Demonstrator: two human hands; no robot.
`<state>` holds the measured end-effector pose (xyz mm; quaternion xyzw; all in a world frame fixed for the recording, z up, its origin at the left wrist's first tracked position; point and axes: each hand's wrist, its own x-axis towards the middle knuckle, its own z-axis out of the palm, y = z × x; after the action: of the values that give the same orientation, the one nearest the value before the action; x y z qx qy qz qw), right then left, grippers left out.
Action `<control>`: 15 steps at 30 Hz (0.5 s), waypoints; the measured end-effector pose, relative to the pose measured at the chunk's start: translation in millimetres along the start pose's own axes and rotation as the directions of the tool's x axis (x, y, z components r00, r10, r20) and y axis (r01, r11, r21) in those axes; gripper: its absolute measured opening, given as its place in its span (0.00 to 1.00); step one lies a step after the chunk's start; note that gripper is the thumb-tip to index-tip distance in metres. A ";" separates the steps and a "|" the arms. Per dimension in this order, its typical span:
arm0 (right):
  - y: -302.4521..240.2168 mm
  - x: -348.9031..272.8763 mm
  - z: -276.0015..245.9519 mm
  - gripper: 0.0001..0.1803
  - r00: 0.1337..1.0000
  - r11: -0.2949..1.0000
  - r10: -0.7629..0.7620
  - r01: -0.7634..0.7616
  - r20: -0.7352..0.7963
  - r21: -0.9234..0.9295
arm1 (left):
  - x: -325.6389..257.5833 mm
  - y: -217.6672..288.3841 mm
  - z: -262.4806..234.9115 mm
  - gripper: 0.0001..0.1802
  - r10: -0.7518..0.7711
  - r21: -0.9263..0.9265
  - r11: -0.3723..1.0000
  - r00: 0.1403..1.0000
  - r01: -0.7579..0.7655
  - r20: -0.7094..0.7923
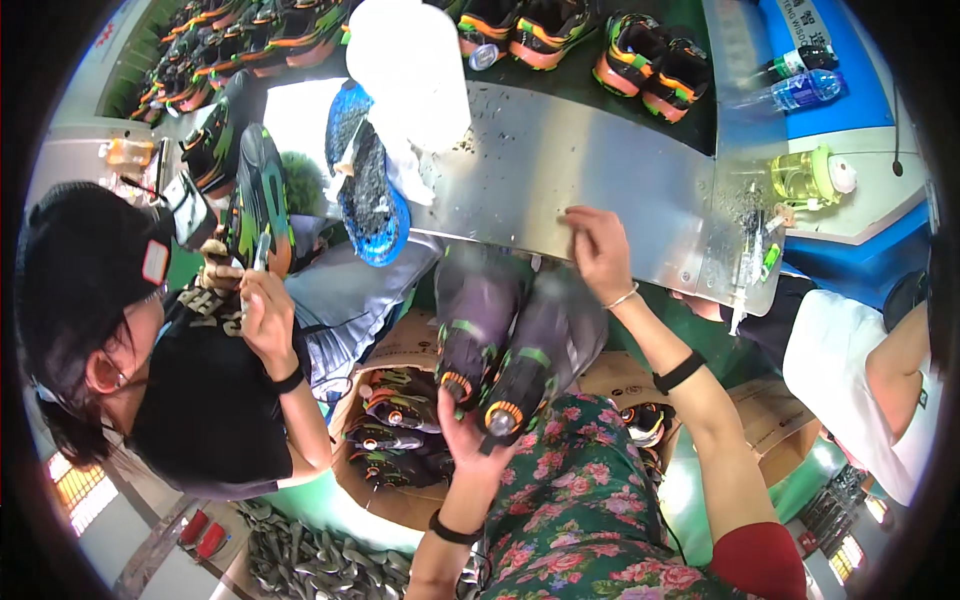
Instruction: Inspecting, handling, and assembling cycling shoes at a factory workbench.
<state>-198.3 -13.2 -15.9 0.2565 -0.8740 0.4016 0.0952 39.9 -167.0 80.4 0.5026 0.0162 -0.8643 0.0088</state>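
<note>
My left hand (pixel 466 432) is closed at the near ends of a pair of dark shoes (pixel 520 345). They have green stripes and orange ribbed rings, and lie side by side above my lap, against the table's near edge. Slight blur softens their far ends. Raised over the metal table (pixel 560 150), my right hand (pixel 600 255) is apart from the shoes. Its fingers are loosely bent and separated, with nothing seen between them.
To the left, a co-worker holds a shoe (pixel 262 190) and a thin tool. Blue-rimmed insoles (pixel 378 200) lie by a bright white object (pixel 408 70). More shoes (pixel 640 60) stand behind the table; a cardboard box (pixel 400 505) of shoes is below. A yellow-green bottle (pixel 803 178) sits right.
</note>
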 end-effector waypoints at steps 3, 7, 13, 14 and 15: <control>15.8 -8.7 -28.4 0.15 0.831 0.609 0.556 -0.389 -0.023 0.692 | 12.0 -20.3 72.8 0.41 -0.079 -0.058 0.994 0.974 0.094 0.214; 1.0 -5.9 -98.3 0.20 0.700 0.506 0.709 -0.418 -0.088 0.754 | 34.5 -38.6 137.0 0.40 -0.106 -0.223 0.953 0.914 0.206 0.392; -14.0 14.9 -101.7 0.27 0.905 0.808 0.417 -0.409 0.080 0.424 | 57.8 -74.3 185.2 0.26 -0.013 -0.224 0.967 0.896 0.125 0.444; -12.3 19.8 -97.9 0.28 0.924 0.870 0.337 -0.379 0.180 0.315 | 56.0 -72.5 184.0 0.25 0.003 -0.182 0.980 0.899 0.085 0.438; -11.2 21.5 -95.5 0.28 0.921 0.868 0.343 -0.386 0.183 0.313 | 49.7 -69.4 182.9 0.27 0.006 -0.072 0.997 0.903 0.028 0.430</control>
<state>-214.4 44.4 62.3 0.1232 -0.8274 0.5418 -0.0818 -145.7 -104.4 128.9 0.2990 0.0498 -0.9526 0.0264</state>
